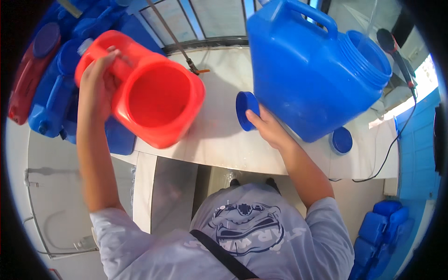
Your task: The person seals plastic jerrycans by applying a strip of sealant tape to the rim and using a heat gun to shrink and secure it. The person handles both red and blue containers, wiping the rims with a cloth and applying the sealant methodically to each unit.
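As the left hand point(99, 77) grips a red jug point(140, 88) slanting rightward, opening point(160, 100) toward camera, the right hand point(270, 129) pinches a cap point(247, 111).

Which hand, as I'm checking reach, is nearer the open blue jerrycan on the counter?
Right. The right hand, holding a blue screw cap, is close beside the blue jerrycan; the left hand, gripping a red jerrycan, is farther off, to the left.

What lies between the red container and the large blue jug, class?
In the head view, the right hand and the blue cap it holds lie between the two, with pale countertop and, farther back, an orange-handled fitting.
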`<action>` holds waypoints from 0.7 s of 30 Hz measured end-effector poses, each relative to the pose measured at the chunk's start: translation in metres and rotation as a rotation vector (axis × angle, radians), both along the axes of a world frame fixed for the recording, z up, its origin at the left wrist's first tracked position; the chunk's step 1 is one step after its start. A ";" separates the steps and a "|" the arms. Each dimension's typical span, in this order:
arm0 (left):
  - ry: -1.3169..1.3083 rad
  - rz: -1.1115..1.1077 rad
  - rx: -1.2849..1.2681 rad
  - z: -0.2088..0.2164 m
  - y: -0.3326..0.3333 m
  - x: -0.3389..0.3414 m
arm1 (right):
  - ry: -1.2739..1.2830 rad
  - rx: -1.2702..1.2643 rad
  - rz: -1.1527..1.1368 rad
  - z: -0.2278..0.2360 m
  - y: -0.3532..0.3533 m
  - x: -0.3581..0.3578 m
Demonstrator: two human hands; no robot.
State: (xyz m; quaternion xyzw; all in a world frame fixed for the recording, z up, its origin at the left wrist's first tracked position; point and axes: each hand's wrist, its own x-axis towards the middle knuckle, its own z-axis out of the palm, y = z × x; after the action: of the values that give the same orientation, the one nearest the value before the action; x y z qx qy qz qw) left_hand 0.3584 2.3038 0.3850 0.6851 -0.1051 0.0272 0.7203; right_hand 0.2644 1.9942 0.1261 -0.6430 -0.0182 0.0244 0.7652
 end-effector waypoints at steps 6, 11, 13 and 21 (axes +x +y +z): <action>0.203 0.002 0.329 -0.017 0.078 0.108 | -0.044 -0.231 -0.039 -0.038 0.059 0.116; -0.331 0.224 -0.136 -0.102 0.125 0.048 | -0.032 -0.271 -0.329 -0.072 0.082 0.177; -0.259 0.229 -0.025 -0.177 0.106 -0.006 | 0.035 -0.254 -0.428 -0.076 0.087 0.194; -0.105 0.320 0.328 -0.284 0.025 -0.032 | -0.219 0.016 -0.065 0.003 0.108 0.232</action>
State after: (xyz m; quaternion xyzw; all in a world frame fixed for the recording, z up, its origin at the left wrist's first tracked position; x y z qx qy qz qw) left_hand 0.3263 2.3291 0.1010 0.7986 -0.0358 0.1591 0.5794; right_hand 0.4963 2.1019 0.1289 -0.6361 -0.0810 -0.0707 0.7641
